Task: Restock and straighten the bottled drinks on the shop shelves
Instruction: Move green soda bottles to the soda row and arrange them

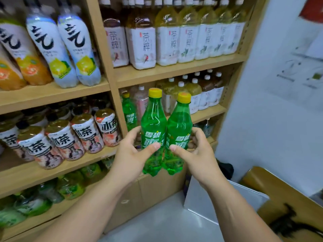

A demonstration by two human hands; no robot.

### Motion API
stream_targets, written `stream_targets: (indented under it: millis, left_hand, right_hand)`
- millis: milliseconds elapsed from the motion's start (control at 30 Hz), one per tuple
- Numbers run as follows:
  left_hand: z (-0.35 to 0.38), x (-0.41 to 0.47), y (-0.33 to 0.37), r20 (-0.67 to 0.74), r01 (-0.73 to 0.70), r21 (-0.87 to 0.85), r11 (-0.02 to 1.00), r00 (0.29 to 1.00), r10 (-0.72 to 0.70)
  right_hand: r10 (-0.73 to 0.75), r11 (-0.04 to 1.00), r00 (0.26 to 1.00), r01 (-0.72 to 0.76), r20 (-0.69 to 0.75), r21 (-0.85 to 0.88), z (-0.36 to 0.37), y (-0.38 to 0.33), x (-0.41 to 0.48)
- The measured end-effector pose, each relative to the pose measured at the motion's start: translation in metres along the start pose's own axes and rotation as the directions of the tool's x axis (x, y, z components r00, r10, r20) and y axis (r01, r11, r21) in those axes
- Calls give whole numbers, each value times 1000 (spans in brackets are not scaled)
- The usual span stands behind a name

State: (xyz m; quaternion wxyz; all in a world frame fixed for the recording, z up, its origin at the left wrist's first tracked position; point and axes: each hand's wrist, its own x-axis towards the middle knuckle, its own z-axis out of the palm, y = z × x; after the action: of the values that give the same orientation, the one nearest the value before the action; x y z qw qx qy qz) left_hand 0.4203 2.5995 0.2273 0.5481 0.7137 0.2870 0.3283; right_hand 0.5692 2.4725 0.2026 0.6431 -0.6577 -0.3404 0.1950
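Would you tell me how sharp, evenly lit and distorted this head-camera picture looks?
Head view: sharpest at centre, where the left hand grips the left green bottle and the right hand the right green bottle, with small glints on both; head view edges are soft, the white-blue bottles and wall papers smeared; head view lens makes the shelf upright lean; light even, no hard shadows.

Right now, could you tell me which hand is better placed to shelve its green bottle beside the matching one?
Left, I think: the left hand grips the left bottle closest to the shelved green bottle, while the right hand and the right bottle are farther to the side.
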Motion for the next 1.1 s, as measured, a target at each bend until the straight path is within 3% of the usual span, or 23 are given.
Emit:
stream_targets:
  millis: [233,600,867,1100]
  left_hand:
    - [52,63,29,66,-96,-40,995,993,98]
    - [92,210,159,82,-402,-143,904,906,415]
    - [112,273,266,-33,-662,86,745,745,666]
    - [136,313,360,-124,-695,223,683,675,727]
  right_hand:
    - [-49,999,996,49,-68,-12,-49,-22,57]
    - [-345,936,925,328,-161,-125,-107,-141,196]
    - [-535,844,828,517,-169,-143,-150,-229,274]
    - [-671,739,710,662,-212,-124,-189,-299,344]
